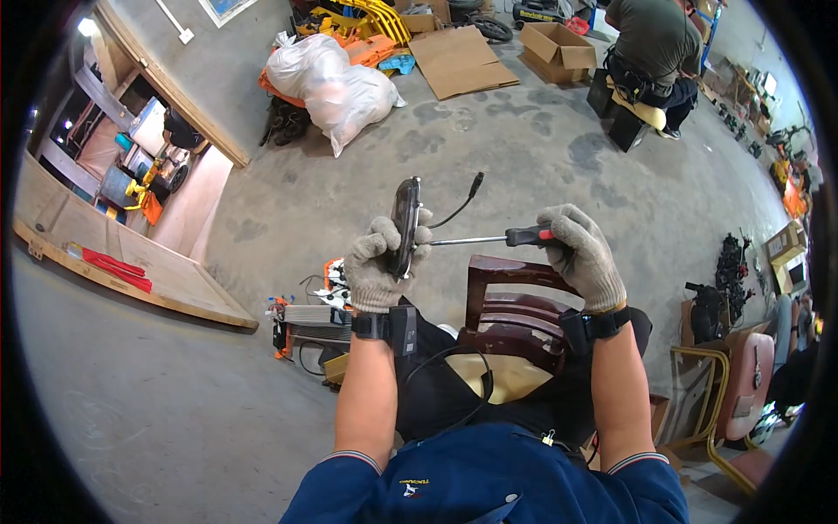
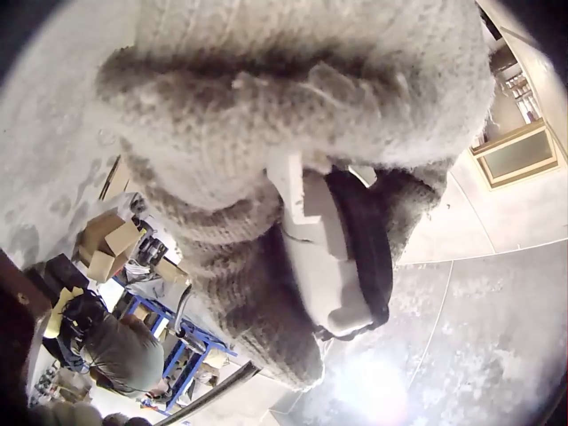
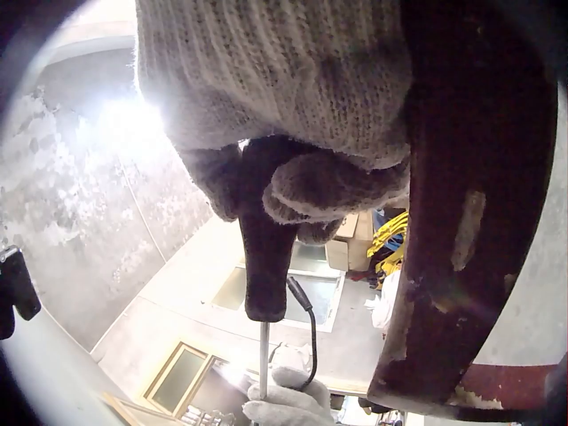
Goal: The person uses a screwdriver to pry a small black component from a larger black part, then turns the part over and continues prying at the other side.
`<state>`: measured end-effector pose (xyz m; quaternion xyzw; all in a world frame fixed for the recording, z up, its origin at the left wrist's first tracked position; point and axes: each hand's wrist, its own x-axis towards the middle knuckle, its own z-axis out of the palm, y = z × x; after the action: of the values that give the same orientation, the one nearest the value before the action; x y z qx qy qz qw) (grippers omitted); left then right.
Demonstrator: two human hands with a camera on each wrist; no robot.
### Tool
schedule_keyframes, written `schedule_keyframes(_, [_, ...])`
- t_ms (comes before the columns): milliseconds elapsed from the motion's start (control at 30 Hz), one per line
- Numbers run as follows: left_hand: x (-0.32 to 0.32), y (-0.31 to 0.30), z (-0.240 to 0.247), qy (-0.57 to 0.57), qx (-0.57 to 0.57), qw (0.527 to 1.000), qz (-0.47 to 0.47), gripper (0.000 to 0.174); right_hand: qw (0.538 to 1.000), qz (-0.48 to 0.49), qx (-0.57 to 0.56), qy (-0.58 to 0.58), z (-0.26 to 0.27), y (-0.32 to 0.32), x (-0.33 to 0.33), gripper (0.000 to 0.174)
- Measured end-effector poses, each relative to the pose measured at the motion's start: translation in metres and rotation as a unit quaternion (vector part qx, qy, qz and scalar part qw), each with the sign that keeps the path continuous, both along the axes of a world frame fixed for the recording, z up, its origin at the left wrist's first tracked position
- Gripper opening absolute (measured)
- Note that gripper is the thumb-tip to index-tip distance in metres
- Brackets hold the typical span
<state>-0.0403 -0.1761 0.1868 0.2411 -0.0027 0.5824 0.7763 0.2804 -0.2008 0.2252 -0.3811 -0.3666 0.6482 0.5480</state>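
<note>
In a grey knitted glove, my left hand grips a dark, flat, rounded part held on edge. The left wrist view shows the part's white and black side between the gloved fingers. A short black cable with a plug sticks out from it. My gloved right hand holds a screwdriver by its black and red handle, the shaft pointing left at the part. The tip is hidden by the left fingers, so contact cannot be told.
A dark red wooden chair stands just below the hands. Metal-finned equipment lies at lower left. White sacks, a flattened cardboard and an open box are farther off. A person sits at the upper right.
</note>
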Motion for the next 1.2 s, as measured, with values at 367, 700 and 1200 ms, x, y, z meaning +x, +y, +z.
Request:
schedule_keyframes(367, [-0.0004, -0.0004, -0.0003, 0.009, -0.002, 1.0, 0.009, 0.02, 1.0, 0.001, -0.003, -0.018, 0.004, -0.0014, -0.0001, 0.02])
schedule_keyframes(700, [-0.0007, -0.0002, -0.0015, 0.022, -0.013, 1.0, 0.015, 0.019, 1.0, -0.001, 0.0, -0.007, -0.0008, -0.0001, 0.0005, 0.02])
schedule_keyframes(1200, [-0.0036, -0.0001, 0.0023, 0.116, -0.019, 0.992, 0.045, 0.018, 1.0, -0.009, 0.003, -0.016, 0.0022, -0.0006, -0.0014, 0.021])
